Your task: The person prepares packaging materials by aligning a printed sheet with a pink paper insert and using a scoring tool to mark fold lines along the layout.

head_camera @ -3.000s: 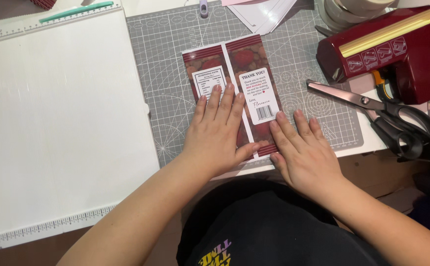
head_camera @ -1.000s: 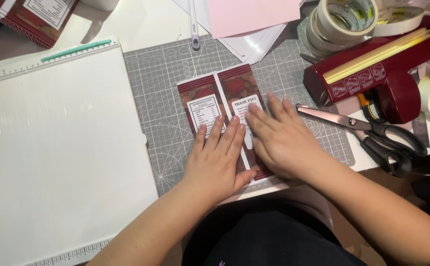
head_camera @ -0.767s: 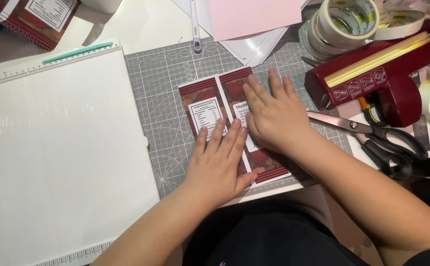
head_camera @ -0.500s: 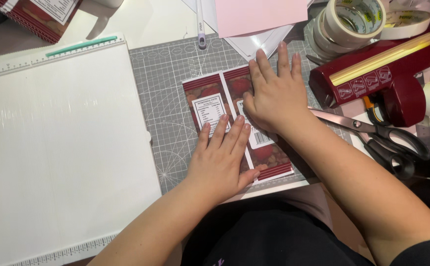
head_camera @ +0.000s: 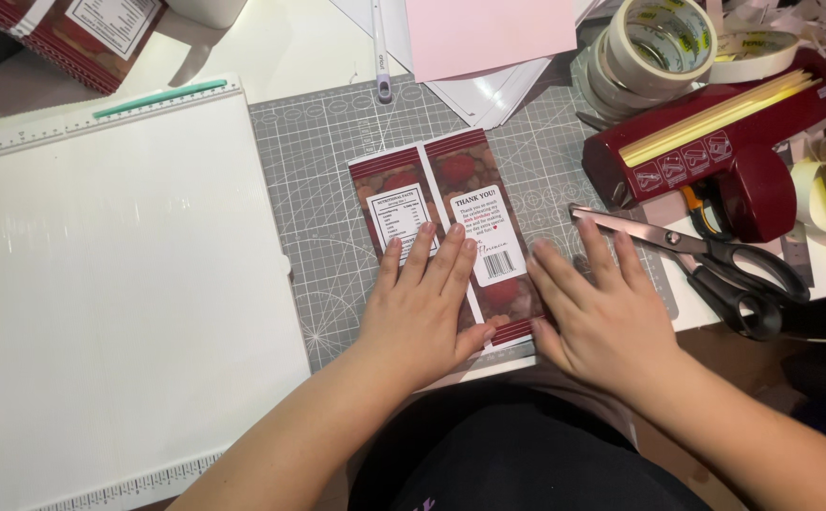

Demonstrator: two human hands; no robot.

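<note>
A dark red printed wrapper, folded flat into a long rectangle, lies on the grey cutting mat with its long axis running away from the person, tipped slightly so the far end leans left. Two white rectangular labels sit on it: a table-style panel on the left half and a text panel with a barcode on the right half, divided by a pale seam down the middle. The left hand lies flat, palm down, fingers spread and extended over the wrapper's near left part, pressing rather than gripping. The right hand is also flat and open, resting on the mat with its inner edge against the wrapper's right side; it grasps nothing. Scissors lie just right of that hand, blades pointing left. Beyond them sits a dark red tape dispenser, with rolls of masking tape behind. A white scoring board fills the left, and a second red wrapped package lies at top left.
</note>
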